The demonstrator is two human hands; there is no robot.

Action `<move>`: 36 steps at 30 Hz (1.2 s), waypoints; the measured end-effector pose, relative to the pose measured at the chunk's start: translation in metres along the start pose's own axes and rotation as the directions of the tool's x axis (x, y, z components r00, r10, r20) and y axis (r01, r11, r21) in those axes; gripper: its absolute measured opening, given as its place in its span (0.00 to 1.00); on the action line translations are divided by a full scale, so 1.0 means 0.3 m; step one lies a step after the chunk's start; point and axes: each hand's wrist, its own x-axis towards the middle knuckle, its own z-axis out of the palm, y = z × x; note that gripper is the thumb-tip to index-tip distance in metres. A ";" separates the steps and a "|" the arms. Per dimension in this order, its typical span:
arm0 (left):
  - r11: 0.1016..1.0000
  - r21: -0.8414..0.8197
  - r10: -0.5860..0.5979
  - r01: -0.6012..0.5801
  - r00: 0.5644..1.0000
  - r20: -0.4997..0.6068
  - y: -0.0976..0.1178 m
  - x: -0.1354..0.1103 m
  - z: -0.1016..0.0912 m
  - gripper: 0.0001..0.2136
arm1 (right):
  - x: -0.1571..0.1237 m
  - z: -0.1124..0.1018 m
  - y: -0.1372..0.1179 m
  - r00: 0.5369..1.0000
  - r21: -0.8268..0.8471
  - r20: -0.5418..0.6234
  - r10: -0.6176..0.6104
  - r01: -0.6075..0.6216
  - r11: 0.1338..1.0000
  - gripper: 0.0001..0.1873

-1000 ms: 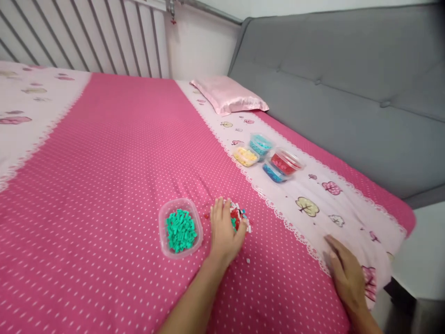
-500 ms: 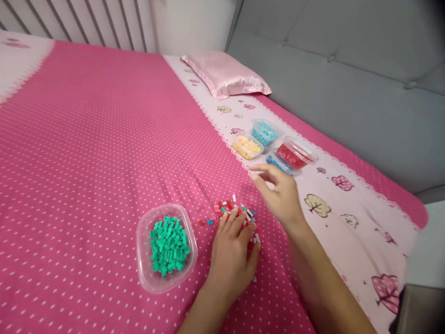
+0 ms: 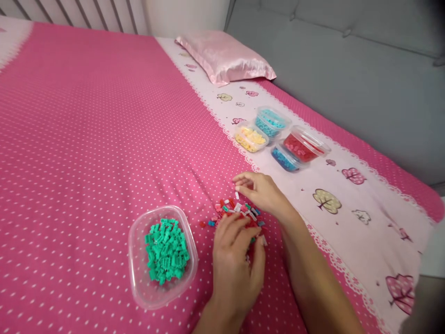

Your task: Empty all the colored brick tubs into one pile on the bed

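Note:
A small pile of mixed red, white and teal plastic pieces lies on the pink dotted bedsheet. My left hand rests on the near side of the pile, fingers curled down into the pieces. My right hand hovers at the pile's far right edge, fingers pinched together over a white piece. Left of the pile stands a clear tub filled with green pieces.
Farther right, several clear tubs stand together on the pale strip: yellow pieces, teal pieces, red pieces, blue pieces. A pink satin pillow lies at the head end. A grey padded headboard runs along the right.
My right hand has left the sheet's right edge, swung over and dropped to the pile. My left hand has slid to the pile's near side. The view has tilted down.

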 end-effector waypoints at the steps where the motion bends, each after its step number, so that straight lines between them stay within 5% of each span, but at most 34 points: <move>1: 0.997 0.057 -0.039 0.043 0.996 -0.079 -0.003 0.000 -0.001 0.10 | -0.001 0.002 -0.001 1.000 -0.039 0.010 0.009 -0.009 0.999 0.10; 4: 0.942 0.146 -0.266 0.303 0.936 -0.229 -0.017 0.002 -0.002 0.22 | -0.004 0.014 -0.010 0.999 -0.131 0.035 0.032 -0.027 0.991 0.09; 7: 0.881 0.097 -0.441 0.463 0.878 -0.186 -0.032 0.000 0.002 0.31 | -0.014 0.026 -0.018 0.993 -0.101 0.117 0.003 0.009 0.995 0.09; 11: 0.900 0.108 -0.418 0.423 0.906 -0.072 -0.041 -0.016 0.016 0.31 | -0.027 0.037 -0.032 0.966 -0.034 0.224 -0.128 0.139 0.990 0.10; 18: 0.884 0.363 -0.311 0.293 0.950 -0.011 -0.043 -0.033 0.032 0.34 | -0.027 0.073 -0.056 0.932 -0.141 0.224 -0.284 0.319 0.937 0.13; 22: 0.876 0.384 -0.322 0.292 0.947 0.014 -0.040 -0.030 0.026 0.33 | -0.005 0.087 -0.018 0.971 -0.170 0.070 -0.228 0.236 0.957 0.14; 27: 0.857 0.421 -0.318 0.297 0.948 -0.022 -0.045 -0.032 0.030 0.34 | 0.024 0.068 0.067 0.972 -0.302 -0.232 -0.043 -0.030 0.953 0.22; 36: 0.863 0.398 -0.313 0.311 0.948 -0.061 -0.053 -0.037 0.041 0.37 | 0.046 0.069 0.115 0.952 -0.370 -0.301 0.054 -0.169 0.914 0.22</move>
